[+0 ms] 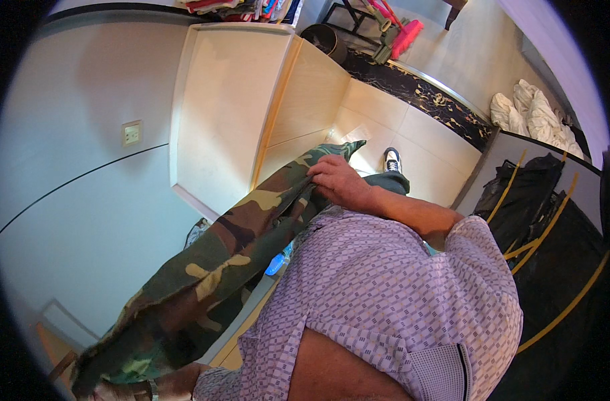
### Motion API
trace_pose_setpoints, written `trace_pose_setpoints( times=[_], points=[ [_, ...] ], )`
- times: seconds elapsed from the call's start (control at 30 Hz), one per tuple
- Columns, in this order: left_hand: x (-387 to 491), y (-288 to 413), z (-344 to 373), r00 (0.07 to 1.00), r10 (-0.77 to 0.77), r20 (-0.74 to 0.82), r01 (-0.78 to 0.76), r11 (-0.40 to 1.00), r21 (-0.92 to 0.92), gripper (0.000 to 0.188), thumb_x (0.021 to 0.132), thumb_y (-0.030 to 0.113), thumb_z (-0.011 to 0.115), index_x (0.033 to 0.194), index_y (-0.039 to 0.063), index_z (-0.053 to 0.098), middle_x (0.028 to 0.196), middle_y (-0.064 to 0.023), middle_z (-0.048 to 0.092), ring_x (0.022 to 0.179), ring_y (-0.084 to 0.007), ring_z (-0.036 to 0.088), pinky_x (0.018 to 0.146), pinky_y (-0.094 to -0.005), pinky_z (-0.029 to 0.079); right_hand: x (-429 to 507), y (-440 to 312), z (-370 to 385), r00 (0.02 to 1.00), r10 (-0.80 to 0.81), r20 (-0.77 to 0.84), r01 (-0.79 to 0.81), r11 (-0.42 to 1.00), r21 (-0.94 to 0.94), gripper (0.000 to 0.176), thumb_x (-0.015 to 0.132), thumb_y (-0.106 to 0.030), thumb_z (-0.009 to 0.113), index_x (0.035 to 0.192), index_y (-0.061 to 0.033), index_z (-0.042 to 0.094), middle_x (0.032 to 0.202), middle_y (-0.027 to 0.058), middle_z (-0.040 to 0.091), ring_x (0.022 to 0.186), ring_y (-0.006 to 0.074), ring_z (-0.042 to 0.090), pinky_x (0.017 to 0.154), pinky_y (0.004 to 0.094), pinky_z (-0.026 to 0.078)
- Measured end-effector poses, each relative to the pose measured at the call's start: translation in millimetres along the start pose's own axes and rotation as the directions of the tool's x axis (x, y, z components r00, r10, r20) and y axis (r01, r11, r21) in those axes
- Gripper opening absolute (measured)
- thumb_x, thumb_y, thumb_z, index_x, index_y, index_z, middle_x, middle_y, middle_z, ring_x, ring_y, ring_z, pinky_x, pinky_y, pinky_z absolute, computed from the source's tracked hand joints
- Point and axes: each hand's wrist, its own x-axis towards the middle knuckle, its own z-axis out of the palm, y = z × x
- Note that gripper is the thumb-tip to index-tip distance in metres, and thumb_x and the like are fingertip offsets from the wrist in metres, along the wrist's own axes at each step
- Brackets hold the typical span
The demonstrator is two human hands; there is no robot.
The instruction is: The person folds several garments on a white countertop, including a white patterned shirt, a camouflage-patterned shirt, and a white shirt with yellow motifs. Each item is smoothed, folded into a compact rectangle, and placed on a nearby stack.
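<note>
A camouflage cloth garment [224, 240] in green, brown and tan stretches slantwise across the front of my body. My right hand [342, 183] grips its upper edge near one end, fingers curled over the fabric. At the lower left rim of the picture, my left hand [107, 391] holds the opposite end, with a watch [153, 390] on that wrist. Most of the left hand's fingers are cut off by the frame or lost in the folds. Between the hands the cloth hangs in loose folds. A blue object [277, 263] shows partly beneath it.
A pale cabinet [229, 105] stands ahead, with folded clothes [239, 10] beyond it. Past a dark marbled threshold [435, 100] lie a pink broom [406, 39] and a black bin [325, 42]. Black bags [550, 240] are at right, white bundled cloth [535, 113] behind. A wall socket [132, 133] is left.
</note>
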Motion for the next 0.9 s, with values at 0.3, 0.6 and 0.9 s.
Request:
trace_pose_setpoints(
  times=[0.3,0.6,0.9],
  points=[
    [4,-57,28,0.937,-0.297,0.185,0.325,0.934,-0.146,0.032,0.101,0.022,0.079,0.122,-0.002,0.075,0.119,-0.0130,0.078,0.103,-0.0209,0.071,0.095,-0.0372,0.058,14,26,-73,0.898,0.435,0.073,-0.440,0.877,0.191,0.024,0.087,-0.004,0.081,0.105,-0.0057,0.066,0.105,0.0147,0.071,0.098,0.0364,0.071,0.085,0.0421,0.057],
    [1,-59,70,0.833,-0.432,0.347,0.510,0.842,-0.174,0.037,0.103,0.028,0.078,0.124,-0.003,0.074,0.116,-0.0080,0.076,0.101,-0.0155,0.068,0.094,-0.0337,0.055,12,79,-115,0.868,0.445,0.221,-0.467,0.883,0.053,0.024,0.095,-0.021,0.075,0.112,-0.0044,0.072,0.101,0.0203,0.073,0.098,0.0397,0.071,0.086,0.0460,0.056],
    [-16,-90,75,0.800,-0.453,0.393,0.567,0.786,-0.248,0.040,0.103,0.030,0.078,0.130,0.000,0.074,0.118,-0.0061,0.077,0.101,-0.0139,0.069,0.093,-0.0326,0.056,4,126,-132,0.830,0.518,0.206,-0.511,0.855,-0.091,0.022,0.100,-0.023,0.067,0.107,-0.0029,0.069,0.097,0.0244,0.071,0.097,0.0434,0.071,0.084,0.0486,0.055]
  ],
)
